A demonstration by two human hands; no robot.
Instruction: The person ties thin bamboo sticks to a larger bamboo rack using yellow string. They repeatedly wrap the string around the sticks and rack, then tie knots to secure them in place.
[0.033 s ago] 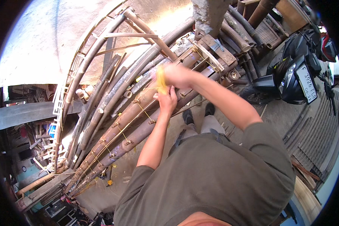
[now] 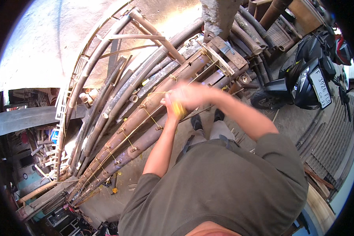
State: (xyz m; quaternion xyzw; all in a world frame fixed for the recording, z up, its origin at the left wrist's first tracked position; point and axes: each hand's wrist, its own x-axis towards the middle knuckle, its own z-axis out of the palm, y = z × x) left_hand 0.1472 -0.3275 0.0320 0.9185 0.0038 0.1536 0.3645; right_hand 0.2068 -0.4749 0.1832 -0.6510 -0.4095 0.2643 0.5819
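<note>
Two long brown bamboo poles [image 2: 145,138] lie side by side, slanting from lower left to upper right, with small wooden pegs [image 2: 134,149] set along them. Thin yellow cord [image 2: 150,115] zigzags between the pegs. Over the poles, my left hand [image 2: 171,105] is closed near a peg, its fingertips partly covered by the other hand. My right hand [image 2: 190,94] is smeared by motion and crosses over the left. A blurred yellow bundle [image 2: 179,109], seemingly of cord, shows beneath my right hand, in front of my left wrist.
A wooden crosspiece [image 2: 218,59] bridges the poles' upper right end, beside a rough pillar [image 2: 220,19]. A curved bamboo frame [image 2: 82,72] and several loose poles [image 2: 114,100] lie beyond. A black motorcycle [image 2: 306,84] stands at right, near stacked corrugated sheets [image 2: 322,145].
My right hand and the yellow bundle have swung down toward me, from beyond the left hand to over its wrist. The left hand has hardly moved.
</note>
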